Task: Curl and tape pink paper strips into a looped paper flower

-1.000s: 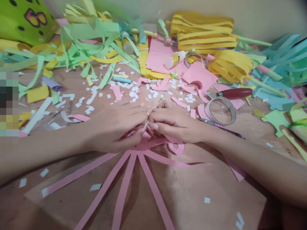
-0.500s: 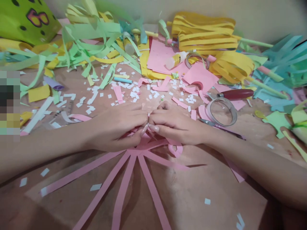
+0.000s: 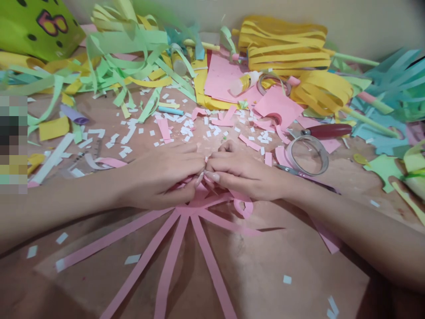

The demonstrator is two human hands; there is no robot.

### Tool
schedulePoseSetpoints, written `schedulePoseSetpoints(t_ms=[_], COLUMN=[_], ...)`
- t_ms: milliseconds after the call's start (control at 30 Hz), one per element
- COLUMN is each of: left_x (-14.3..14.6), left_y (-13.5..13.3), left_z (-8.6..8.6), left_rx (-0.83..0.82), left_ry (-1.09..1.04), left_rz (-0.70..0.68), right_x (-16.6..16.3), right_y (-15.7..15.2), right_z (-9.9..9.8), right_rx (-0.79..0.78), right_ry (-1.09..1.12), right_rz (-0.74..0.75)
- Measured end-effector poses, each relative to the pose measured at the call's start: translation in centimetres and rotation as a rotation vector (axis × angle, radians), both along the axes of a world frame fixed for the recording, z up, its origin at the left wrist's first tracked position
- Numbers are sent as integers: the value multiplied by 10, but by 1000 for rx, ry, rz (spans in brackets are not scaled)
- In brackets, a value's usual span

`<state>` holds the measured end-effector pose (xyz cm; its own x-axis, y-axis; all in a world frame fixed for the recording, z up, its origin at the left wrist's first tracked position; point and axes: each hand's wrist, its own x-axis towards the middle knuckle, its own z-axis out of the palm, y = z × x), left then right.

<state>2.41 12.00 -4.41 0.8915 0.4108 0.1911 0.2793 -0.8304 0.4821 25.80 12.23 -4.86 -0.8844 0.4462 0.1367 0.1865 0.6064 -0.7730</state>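
My left hand point(image 3: 162, 177) and my right hand point(image 3: 244, 173) meet fingertip to fingertip at the middle of the table, both closed in a pinch. They press on the hub of several long pink paper strips point(image 3: 175, 248) that fan out toward me like spokes. A tiny pale scrap shows between the fingertips; I cannot make out what it is. A curled pink strip point(image 3: 244, 206) loops out under my right hand.
A tape roll point(image 3: 307, 155) and red-handled scissors point(image 3: 327, 130) lie right of my right hand. A glue bottle point(image 3: 244, 83) rests on pink sheets behind. Green, yellow and blue cut paper piles crowd the back; white scraps point(image 3: 186, 128) litter the brown surface.
Both hands have stayed pinched together over the hub of the strips, with only slight shifts of the fingertips. The pink strips lie as before.
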Motion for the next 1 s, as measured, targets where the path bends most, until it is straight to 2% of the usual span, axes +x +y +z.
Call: schedulePoseSetpoints(t_ms=[500,833,1000], left_x=[1,1,2], left_y=[1,-1,-1], left_z=[0,-1,-2], left_rx=[-109,-51,-29], left_ry=[-50,-28,-42], left_rz=[-44,-41,-27], right_x=[-1,0,-1], right_y=[0,-1,-1], right_z=[0,-1,-2], right_rx=[-30,-29,24], right_ry=[49,23,28], right_rz=[-10,-52,-53])
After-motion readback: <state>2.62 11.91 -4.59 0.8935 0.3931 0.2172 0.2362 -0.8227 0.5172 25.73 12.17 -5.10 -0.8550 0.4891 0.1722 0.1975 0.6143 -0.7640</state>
